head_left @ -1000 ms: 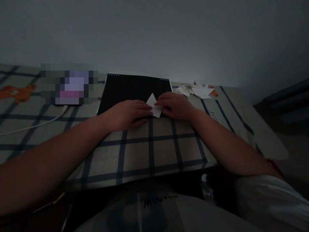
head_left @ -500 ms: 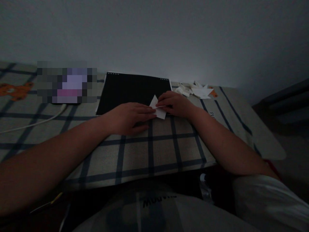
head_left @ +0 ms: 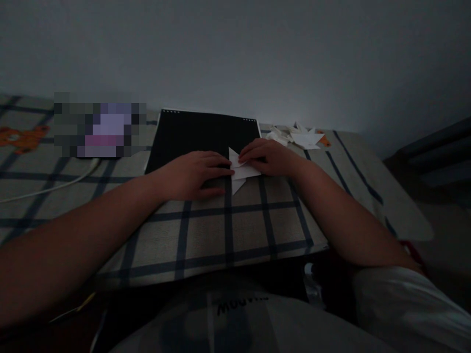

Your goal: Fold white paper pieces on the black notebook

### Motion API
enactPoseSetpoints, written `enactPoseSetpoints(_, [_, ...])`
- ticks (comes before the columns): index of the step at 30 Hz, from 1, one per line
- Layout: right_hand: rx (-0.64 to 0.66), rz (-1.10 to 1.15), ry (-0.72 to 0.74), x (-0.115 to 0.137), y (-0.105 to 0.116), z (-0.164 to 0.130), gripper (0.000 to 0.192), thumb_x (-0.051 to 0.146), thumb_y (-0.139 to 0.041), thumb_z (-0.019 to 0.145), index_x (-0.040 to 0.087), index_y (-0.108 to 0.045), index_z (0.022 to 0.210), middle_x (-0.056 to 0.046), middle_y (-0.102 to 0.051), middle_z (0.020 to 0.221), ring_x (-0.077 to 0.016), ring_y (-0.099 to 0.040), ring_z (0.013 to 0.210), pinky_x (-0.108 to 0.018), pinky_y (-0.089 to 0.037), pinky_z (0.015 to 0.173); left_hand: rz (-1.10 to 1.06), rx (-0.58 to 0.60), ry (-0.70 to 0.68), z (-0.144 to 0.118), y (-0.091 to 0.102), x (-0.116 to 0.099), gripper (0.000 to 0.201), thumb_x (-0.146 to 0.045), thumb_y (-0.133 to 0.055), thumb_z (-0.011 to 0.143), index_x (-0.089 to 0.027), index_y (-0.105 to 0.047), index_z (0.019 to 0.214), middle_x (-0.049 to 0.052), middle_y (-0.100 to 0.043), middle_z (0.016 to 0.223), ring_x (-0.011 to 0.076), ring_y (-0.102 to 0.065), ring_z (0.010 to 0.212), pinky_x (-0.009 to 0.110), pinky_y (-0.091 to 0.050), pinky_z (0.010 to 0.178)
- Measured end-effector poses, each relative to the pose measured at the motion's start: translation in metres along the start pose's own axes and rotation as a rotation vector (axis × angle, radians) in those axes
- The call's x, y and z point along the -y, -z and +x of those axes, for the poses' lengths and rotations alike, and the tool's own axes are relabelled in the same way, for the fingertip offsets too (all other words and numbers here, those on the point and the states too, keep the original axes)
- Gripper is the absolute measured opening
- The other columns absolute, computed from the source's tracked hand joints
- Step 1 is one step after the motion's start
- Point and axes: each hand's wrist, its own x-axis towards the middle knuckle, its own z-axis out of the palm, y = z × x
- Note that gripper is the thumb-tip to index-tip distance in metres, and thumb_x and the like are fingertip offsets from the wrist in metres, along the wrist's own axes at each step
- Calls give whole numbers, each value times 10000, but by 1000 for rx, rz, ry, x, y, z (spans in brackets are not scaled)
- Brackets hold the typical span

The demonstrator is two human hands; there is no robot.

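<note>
A small folded white paper (head_left: 243,171) with pointed corners lies at the front edge of a black sheet (head_left: 206,135), partly over the checked cloth. My left hand (head_left: 193,175) rests on its left side, fingers stretched out and thumb apart, fingertips touching the paper's left edge. From the right, my right hand (head_left: 270,156) has its fingers bent and pressed together on the paper's upper right part. The thumb of that hand is mostly hidden.
Several folded white paper pieces (head_left: 306,138) lie by the wall, with an orange item (head_left: 324,139) beside them. At left are a blurred-out phone (head_left: 108,130), its white cable (head_left: 69,183) and an orange shape (head_left: 25,139). The table's front edge (head_left: 235,265) is close to my body.
The paper has been turned and shows a wider face, with a point now toward me. My left fingers have slid back slightly to its left edge; my right hand stays on it.
</note>
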Motion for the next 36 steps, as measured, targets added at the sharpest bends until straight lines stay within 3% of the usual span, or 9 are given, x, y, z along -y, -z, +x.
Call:
enactPoseSetpoints(10, [7,-146,-153,9,-5,6,404,254,-540,1112,171,-832,1379,-147,-852,1313,-293,-759,1200,-455,-561,1063,54,82,28,1,-1,-7,614,-538,-541,1143,-174,-671,1620,166,-633,1717,362,-518,1661,542,-422,1367])
enactPoseSetpoints(20, [70,-379,-301,29,-1,15,342,235,-566,1126,216,-875,1273,-116,-876,1237,-290,-766,1123,-407,-534,948,73,96,53,2,-9,-11,673,-576,-566,1131,-238,-585,1713,136,-569,1779,355,-471,1699,535,-362,1386])
enactPoseSetpoints(28, [48,-432,-297,38,-6,19,312,178,-583,1134,177,-878,1234,-131,-865,1249,-271,-754,1125,-374,-482,923,93,114,58,2,-8,-15,711,-628,-539,1135,-236,-561,1728,133,-565,1782,341,-446,1715,503,-348,1388])
enactPoseSetpoints(36, [84,-252,-219,22,-7,17,329,176,-553,1124,183,-863,1235,-128,-846,1227,-264,-720,1135,-374,-490,980,62,131,70,3,-7,-16,740,-629,-580,1116,-229,-544,1738,140,-517,1813,336,-429,1728,494,-327,1400])
